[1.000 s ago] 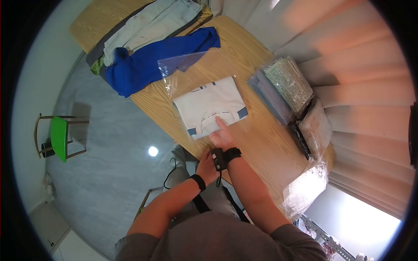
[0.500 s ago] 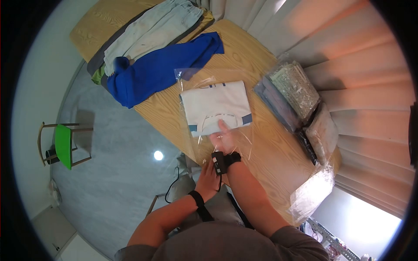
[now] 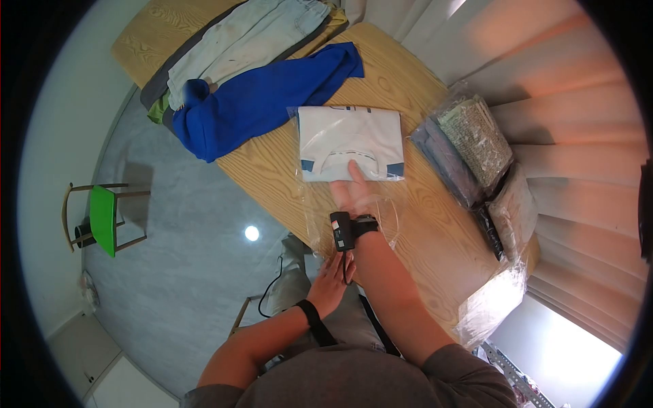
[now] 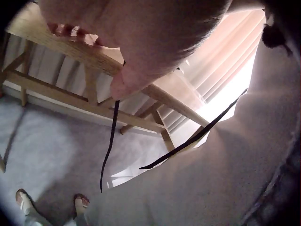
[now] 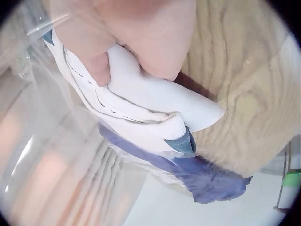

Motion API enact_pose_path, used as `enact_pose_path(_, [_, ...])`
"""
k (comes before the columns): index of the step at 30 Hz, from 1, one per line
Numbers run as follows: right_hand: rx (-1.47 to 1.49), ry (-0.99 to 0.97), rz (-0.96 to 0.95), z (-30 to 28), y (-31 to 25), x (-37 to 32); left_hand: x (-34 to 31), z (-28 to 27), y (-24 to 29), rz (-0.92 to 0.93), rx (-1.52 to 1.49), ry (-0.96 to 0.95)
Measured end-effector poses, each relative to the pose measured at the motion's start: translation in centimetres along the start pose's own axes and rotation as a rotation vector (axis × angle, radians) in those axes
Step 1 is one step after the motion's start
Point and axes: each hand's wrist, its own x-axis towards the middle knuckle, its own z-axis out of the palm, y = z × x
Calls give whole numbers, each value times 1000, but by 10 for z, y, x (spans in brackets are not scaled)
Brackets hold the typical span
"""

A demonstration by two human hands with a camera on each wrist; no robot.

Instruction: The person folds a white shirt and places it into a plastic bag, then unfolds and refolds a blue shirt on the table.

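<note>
A folded white shirt [image 3: 350,139] with blue corner patches lies inside a clear plastic bag [image 3: 316,211] on the wooden table. My right hand [image 3: 350,194] reaches into the bag and pinches the shirt's neckline edge, one digit on top and the others beneath. In the right wrist view the neckline of the shirt [image 5: 136,110] shows close by the fingertips. My left hand [image 3: 330,282] rests at the table's front edge by the bag's mouth, below the right wrist, its fingers fairly straight. Seen from the left wrist, the left hand [image 4: 136,37] lies along the table edge.
A blue garment [image 3: 265,102] and pale jeans [image 3: 238,51] lie at the far left of the table [image 3: 428,231]. Bagged clothes [image 3: 469,149] are stacked along the right, by the curtain [image 3: 564,129]. A green chair [image 3: 103,221] stands on the floor to the left.
My right hand has pushed the shirt further from me, deeper into the bag, so it now fills the far end. The left hand stays by the table edge.
</note>
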Motion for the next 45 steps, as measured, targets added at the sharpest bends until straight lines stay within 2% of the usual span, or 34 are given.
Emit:
enact_pose_path(3, [-58, 1, 18, 0, -2, 2, 0, 0, 0, 3, -1, 29])
enact_pose_path(6, [-235, 107, 13, 3, -14, -14, -1, 5, 2, 10, -1, -15])
enact_pose_path(7, [-392, 172, -30, -4, -15, -32, -2, 3, 2, 21, -2, -17])
enact_pose_path(8, [-549, 235, -74, -10, -17, -51, -3, 1, 2, 19, -2, -101])
enact_pose_path(9, [-740, 286, -37, -7, -17, -72, -4, -1, 2, 16, -3, -186])
enact_pose_path(10, [-930, 340, 4, -1, -19, -96, -6, -6, 2, 24, -3, -187])
enact_pose_path(12, [-1438, -147, 217, -4, -46, -148, -10, -22, 2, -14, -165, 81])
enact_pose_path(13, [-1614, -291, 324, 21, -58, -174, -15, -32, 1, -13, -168, 79])
enact_pose_path(14, [-1780, -438, 440, 53, -71, -197, -23, -44, -3, 72, -353, 123])
enact_pose_path(15, [-1751, -406, 549, 69, -91, -208, -31, -55, -7, 157, -535, 169])
enact_pose_path(16, [-1714, -373, 657, 77, -113, -216, -38, -70, -15, 156, -537, 159])
enact_pose_path(18, [-1478, -258, 311, 58, -157, -215, -48, -96, -42, 312, -589, -43])
enact_pose_path(20, [-1613, 131, 26, 56, -176, -189, -41, -91, -73, 56, -622, 471])
enact_pose_path(21, [-1577, 157, -47, 51, -181, -168, -31, -97, -89, -231, -760, 494])
enact_pose_path(22, [-1539, 177, -124, 42, -185, -147, -14, -104, -103, -435, -737, 532])
enact_pose_path(24, [-1581, 258, -92, 30, -188, -104, 19, -79, -152, -624, -980, 548])
enact_pose_path(26, [-1575, 361, -10, 22, -174, -72, 46, -89, -164, -868, -1336, 471])
enact_pose_path(27, [-1695, 359, -33, 11, -170, -56, 55, -90, -168, -857, -1328, 461])
enact_pose_path(28, [-1817, 359, -54, -1, -165, -47, 63, -86, -172, -881, -1380, 373])
enact_pose_path(29, [-1809, 367, -62, -7, -159, -48, 70, -82, -177, -905, -1431, 285])
enact_pose_path(30, [-1751, 324, -48, -12, -153, -50, 76, -74, -187, -858, -1308, 208])
enact_pose_path(35, [-1504, 234, -36, -24, -161, -91, 69, -51, -177, -729, -1246, 163])
enact_pose_path(37, [-1365, 237, 113, -32, -168, -113, 63, -46, -165, -710, -1237, 155])
enact_pose_path(38, [-1473, 346, 34, -32, -170, -130, 61, -42, -160, -669, -1169, 120])
enact_pose_path(42, [-1433, 367, 51, -51, -182, -189, 51, -35, -126, -571, -1111, 43])
enact_pose_path(44, [-1440, 534, 88, -59, -184, -217, 46, -34, -110, -551, -1133, -35])
enact_pose_path(45, [-1434, 546, 88, -63, -184, -230, 43, -29, -107, -549, -1133, -49])
